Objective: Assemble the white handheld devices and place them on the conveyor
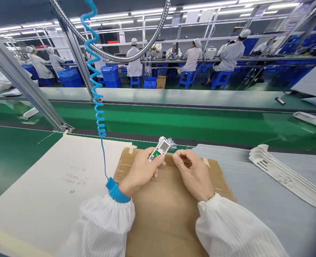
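Note:
My left hand (144, 166) is closed around a small white device with a green circuit board and a grey display (163, 145), tilted above the cardboard sheet (163, 221). On that wrist sits a blue anti-static strap (117, 191), joined to a coiled blue cord (100, 125). A little to the right, my right hand (194, 171) has its thumb and fingers pinched together; whatever is between them is hidden or too small to name. Behind the device lies a crumpled bit of clear plastic (171, 142).
White plastic housings (283, 175) lie nested at the right on pale foam sheeting (243, 200). A white paper sheet (48, 185) with handwriting covers the left. Beyond runs a green conveyor belt (174, 123) carrying a white part (311, 119). A metal post (32, 78) rises at left; co-workers sit behind.

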A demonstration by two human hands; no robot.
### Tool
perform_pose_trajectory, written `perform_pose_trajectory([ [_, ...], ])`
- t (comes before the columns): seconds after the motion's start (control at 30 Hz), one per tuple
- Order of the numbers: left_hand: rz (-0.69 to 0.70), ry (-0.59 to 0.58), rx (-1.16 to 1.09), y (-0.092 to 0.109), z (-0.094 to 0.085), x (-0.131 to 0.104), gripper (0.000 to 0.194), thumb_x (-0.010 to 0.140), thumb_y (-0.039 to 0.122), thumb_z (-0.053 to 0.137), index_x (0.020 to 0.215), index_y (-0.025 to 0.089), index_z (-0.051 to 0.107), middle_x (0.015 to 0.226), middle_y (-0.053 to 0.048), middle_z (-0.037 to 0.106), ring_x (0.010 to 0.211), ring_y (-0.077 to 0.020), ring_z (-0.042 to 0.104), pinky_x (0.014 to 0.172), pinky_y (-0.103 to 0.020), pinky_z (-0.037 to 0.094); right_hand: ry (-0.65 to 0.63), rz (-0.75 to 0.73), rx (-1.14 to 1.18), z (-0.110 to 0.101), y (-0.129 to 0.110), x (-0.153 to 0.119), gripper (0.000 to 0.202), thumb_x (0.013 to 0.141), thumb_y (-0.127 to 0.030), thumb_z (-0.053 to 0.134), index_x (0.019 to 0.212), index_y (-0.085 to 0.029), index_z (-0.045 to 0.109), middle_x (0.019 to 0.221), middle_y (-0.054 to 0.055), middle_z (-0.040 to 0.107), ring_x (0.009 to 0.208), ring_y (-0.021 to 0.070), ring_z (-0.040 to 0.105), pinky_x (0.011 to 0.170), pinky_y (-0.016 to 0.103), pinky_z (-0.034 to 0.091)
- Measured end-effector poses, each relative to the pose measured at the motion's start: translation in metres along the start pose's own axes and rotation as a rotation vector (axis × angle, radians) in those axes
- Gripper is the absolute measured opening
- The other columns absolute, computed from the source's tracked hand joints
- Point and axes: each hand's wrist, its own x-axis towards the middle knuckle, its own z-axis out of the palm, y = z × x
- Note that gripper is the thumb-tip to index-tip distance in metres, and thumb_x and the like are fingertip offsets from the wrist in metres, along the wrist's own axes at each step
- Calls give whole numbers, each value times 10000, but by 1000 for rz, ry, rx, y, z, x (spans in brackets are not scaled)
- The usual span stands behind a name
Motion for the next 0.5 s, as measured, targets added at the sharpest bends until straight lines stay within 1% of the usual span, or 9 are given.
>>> perform_pose_trajectory([
  [0.1, 80, 5, 119, 0, 11, -6, 287, 930, 380, 550, 1158, 222, 623, 960, -29, 710, 513, -90, 560, 533, -245, 443, 24, 137, 215, 3, -2, -1, 259, 907, -493, 634, 939, -237, 645, 882, 22, 668, 773, 184, 583, 752, 344, 446],
  [0.13, 109, 12, 164, 1, 15, -8, 323, 940, 363, 540, 1232, 248, 613, 985, -26, 720, 595, -120, 613, 599, -257, 473, 36, 163, 269, 3, -2, -1, 283, 890, -507, 655, 961, -233, 646, 865, 22, 671, 766, 184, 587, 753, 346, 453],
  [0.2, 181, 21, 226, 3, 22, -13, 423, 960, 321, 513, 1382, 290, 539, 1093, -30, 723, 855, -192, 685, 773, -288, 504, 60, 197, 349, 3, -2, -1, 314, 862, -522, 691, 969, -228, 657, 837, 19, 672, 757, 179, 585, 754, 342, 459],
  [0.27, 261, 11, 244, 4, 28, -16, 502, 979, 276, 474, 1480, 294, 439, 1248, -41, 683, 1091, -230, 653, 919, -314, 484, 89, 235, 442, 4, -3, 0, 324, 836, -523, 725, 948, -222, 683, 860, 25, 685, 781, 174, 585, 766, 333, 460],
  [0.3, 295, 8, 244, 4, 30, -16, 516, 989, 255, 449, 1502, 287, 408, 1308, -45, 654, 1156, -230, 628, 965, -320, 469, 103, 266, 505, 5, -3, 0, 330, 817, -521, 748, 939, -219, 694, 881, 28, 691, 799, 172, 585, 776, 329, 461],
  [0.4, 349, 21, 253, 1, 33, -17, 517, 1005, 218, 405, 1520, 258, 379, 1398, -51, 598, 1233, -211, 586, 1035, -318, 438, 107, 366, 706, 7, -5, -1, 346, 766, -501, 807, 947, -220, 717, 894, 17, 683, 802, 155, 559, 789, 312, 453],
  [0.5, 376, 22, 273, -1, 34, -17, 521, 1010, 213, 400, 1529, 251, 364, 1426, -49, 578, 1268, -199, 562, 1057, -301, 421, 51, 398, 818, 8, -6, -2, 315, 788, -496, 793, 932, -225, 723, 789, -15, 600, 723, 127, 477, 741, 288, 416],
])
